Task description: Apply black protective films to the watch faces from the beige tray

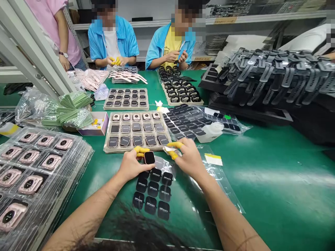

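Dark, blurred hair (pixel 123 230) crosses the bottom edge, nearest the camera, with both bare forearms reaching forward on either side of it. Just beyond, a clear sheet (pixel 193 223) lies on the green table (pixel 261 167), bearing black square films (pixel 153 188) with white lettering.

Above the far end of these films, the left hand (pixel 132 165) holds a watch (pixel 149 158) without straps, gripping it by the edges between thumb and yellow-covered fingers, its black screen towards the camera. Just to the right, the right hand (pixel 192 158) has a narrow grip, pinching a crumpled white wipe (pixel 172 150) between finger and thumb, both in yellow covers. Wipe and watch are apart.

Directly behind the hands is a tray (pixel 108 147): pink-cased watches with their sensor sides up in the back row, dark squares in the two rows in front. Left of the forearms stands a stack of clear trays (pixel 81 153), the top one filled with pink-cased watches. A white bottle (pixel 211 131) stands near more film sheets (pixel 180 120). Across the table, two co-workers in blue (pixel 128 38) handle small items.
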Action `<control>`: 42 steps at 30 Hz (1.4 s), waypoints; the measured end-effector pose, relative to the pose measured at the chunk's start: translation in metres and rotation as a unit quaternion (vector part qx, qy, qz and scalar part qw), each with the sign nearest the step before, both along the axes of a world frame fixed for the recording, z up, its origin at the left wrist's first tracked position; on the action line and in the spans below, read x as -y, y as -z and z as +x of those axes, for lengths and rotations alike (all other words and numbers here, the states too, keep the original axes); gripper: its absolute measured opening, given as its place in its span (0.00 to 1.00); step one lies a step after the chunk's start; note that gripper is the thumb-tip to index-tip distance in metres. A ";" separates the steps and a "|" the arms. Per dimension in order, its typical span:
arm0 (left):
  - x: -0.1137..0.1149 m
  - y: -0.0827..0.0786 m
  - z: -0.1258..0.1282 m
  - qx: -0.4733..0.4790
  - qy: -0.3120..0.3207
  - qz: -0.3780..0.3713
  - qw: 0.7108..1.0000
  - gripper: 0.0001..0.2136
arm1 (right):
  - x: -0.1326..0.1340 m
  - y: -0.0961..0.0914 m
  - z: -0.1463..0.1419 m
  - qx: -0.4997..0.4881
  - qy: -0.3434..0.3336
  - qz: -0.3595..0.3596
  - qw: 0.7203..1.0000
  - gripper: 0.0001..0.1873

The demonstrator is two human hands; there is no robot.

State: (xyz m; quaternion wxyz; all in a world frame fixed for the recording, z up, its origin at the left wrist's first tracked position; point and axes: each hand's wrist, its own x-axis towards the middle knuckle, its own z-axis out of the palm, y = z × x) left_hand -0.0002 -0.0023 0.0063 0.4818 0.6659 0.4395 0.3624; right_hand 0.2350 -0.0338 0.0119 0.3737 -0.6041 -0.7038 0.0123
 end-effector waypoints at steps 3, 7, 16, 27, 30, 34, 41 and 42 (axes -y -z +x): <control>0.002 0.003 -0.001 -0.002 -0.028 0.075 0.997 0.22 | 0.005 -0.008 0.010 -0.056 -0.046 -0.028 0.997 0.15; 0.003 0.006 -0.003 -0.005 -0.056 0.151 0.987 0.21 | 0.009 -0.007 -0.007 -0.190 -0.119 -0.154 0.962 0.19; 0.003 0.003 -0.005 -0.045 -0.074 0.169 0.982 0.22 | 0.006 -0.004 -0.019 -0.322 -0.055 -0.200 0.924 0.15; -0.004 -0.008 0.001 0.114 -0.032 -0.131 0.984 0.28 | 0.003 0.005 -0.021 -0.337 -0.062 -0.134 0.930 0.14; -0.007 -0.009 0.002 0.129 -0.045 -0.155 0.979 0.27 | 0.007 -0.006 -0.010 -0.340 -0.114 -0.091 0.929 0.14; -0.004 -0.005 0.002 0.078 -0.036 -0.126 0.988 0.26 | 0.013 -0.021 -0.004 -0.481 -0.117 -0.126 0.860 0.19; 0.005 0.001 0.004 -0.024 0.042 -0.021 0.999 0.23 | 0.014 -0.005 -0.043 -0.484 -0.025 -0.261 0.835 0.27; 0.005 0.001 0.003 -0.028 0.043 -0.014 0.999 0.23 | 0.014 -0.003 -0.046 -0.488 -0.024 -0.274 0.828 0.27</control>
